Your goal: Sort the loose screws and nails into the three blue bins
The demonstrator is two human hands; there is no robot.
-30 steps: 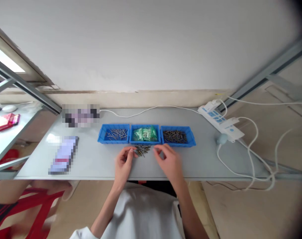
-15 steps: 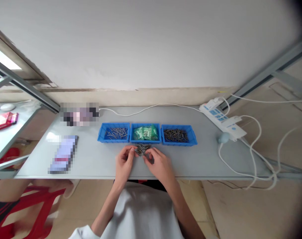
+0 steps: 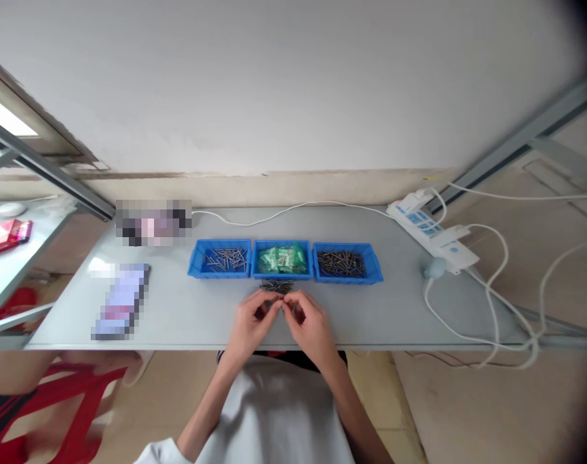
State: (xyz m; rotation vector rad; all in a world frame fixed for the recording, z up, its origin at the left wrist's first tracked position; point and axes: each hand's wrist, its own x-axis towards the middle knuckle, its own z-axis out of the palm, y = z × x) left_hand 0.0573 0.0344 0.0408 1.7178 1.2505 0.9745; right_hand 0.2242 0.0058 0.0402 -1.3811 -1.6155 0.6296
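My left hand (image 3: 252,323) and my right hand (image 3: 308,324) meet fingertip to fingertip over the grey table (image 3: 187,309), both pinched around a small item too tiny to name. Just beyond them lies a loose pile of dark screws (image 3: 276,284). Behind the pile stand three blue bins in a row: the left bin (image 3: 220,260) holds silvery pins, the middle bin (image 3: 282,259) holds green bagged parts, and the right bin (image 3: 347,263) holds dark screws.
A white power strip (image 3: 433,237) with trailing white cables (image 3: 486,309) lies at the right. A blurred flat item (image 3: 122,300) and another blurred thing (image 3: 153,222) sit at the left. A red stool (image 3: 56,399) and another person's arm (image 3: 22,370) are at the lower left.
My two hands have drawn together from either side of the screw pile and back toward me, so that their fingertips now touch in a pinch.
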